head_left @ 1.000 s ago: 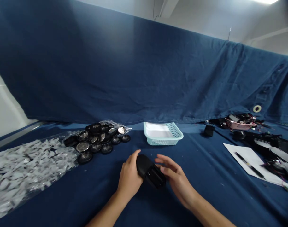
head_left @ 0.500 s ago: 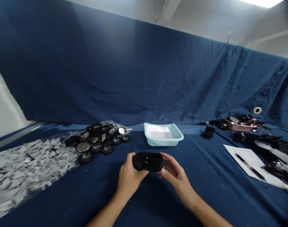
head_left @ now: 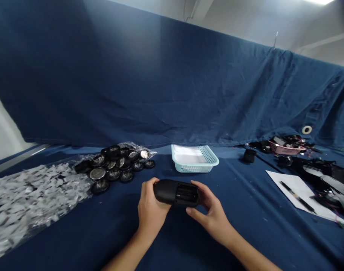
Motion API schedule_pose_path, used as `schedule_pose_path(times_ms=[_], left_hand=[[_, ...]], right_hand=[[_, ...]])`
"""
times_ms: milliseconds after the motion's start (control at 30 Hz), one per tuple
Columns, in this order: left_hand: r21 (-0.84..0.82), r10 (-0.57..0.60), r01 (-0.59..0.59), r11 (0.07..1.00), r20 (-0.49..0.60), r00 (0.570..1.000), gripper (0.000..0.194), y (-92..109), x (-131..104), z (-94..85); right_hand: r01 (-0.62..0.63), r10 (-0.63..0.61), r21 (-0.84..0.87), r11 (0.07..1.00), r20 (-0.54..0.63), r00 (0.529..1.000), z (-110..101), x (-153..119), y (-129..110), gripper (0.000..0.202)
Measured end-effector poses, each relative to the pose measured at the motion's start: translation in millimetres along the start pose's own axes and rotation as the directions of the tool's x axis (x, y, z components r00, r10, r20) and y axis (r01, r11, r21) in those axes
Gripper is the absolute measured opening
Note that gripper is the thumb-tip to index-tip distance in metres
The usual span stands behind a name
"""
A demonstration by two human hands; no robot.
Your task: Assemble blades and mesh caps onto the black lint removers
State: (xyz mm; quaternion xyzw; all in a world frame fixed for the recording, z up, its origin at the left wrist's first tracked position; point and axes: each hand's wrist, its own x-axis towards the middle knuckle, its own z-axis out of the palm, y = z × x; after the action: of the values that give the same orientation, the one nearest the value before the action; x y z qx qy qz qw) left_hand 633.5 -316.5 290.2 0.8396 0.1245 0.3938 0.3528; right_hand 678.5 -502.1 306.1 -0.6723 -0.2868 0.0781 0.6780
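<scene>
I hold a black oblong plastic housing (head_left: 176, 192) level in front of me, above the blue cloth of the table. My left hand (head_left: 149, 210) grips its rounded left end. Around its right end my right hand (head_left: 210, 215) wraps, thumb on the near side. A recessed opening with ribs shows on the side facing me. To the left lies a heap of black round parts with metal mesh faces (head_left: 115, 167), partly on a clear plastic bag.
A light teal mesh basket (head_left: 210, 158) stands just beyond my hands. A sheet of small white pieces (head_left: 27, 199) covers the left. At the right lie a paper with a pen (head_left: 297, 194), black parts (head_left: 327, 175) and a pink tray (head_left: 286, 146). A blue cloth (head_left: 160, 86) hangs behind.
The housing has turned from slanting toward the lower right to lying level. My right hand, open beside it a second ago, has closed around its right end.
</scene>
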Motion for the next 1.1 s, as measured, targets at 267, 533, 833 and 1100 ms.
schedule_pose_path(times_ms=[267,533,833,1100], left_hand=[[-0.032,0.125,-0.123,0.992,0.048,0.991,0.050,4.0,-4.5,-1.9],[0.036,0.107,-0.114,0.993,0.157,0.982,0.063,9.5,-11.6,0.9],[-0.004,0.073,-0.077,0.997,0.398,0.915,0.070,11.9,-15.5,4.6],[-0.350,0.021,0.222,0.910,0.574,0.818,0.063,9.3,-11.8,9.0]], right_hand=[[0.022,-0.019,-0.073,0.997,0.040,0.999,0.8,-3.8,-7.4,0.062],[0.010,-0.015,0.102,0.995,0.048,0.999,2.9,-4.7,-9.2,0.063],[-0.052,0.107,0.241,0.969,-0.219,0.970,1.7,2.1,-1.6,0.051],[-0.145,0.269,0.393,0.908,-0.283,0.921,-7.7,13.6,11.0,0.035]])
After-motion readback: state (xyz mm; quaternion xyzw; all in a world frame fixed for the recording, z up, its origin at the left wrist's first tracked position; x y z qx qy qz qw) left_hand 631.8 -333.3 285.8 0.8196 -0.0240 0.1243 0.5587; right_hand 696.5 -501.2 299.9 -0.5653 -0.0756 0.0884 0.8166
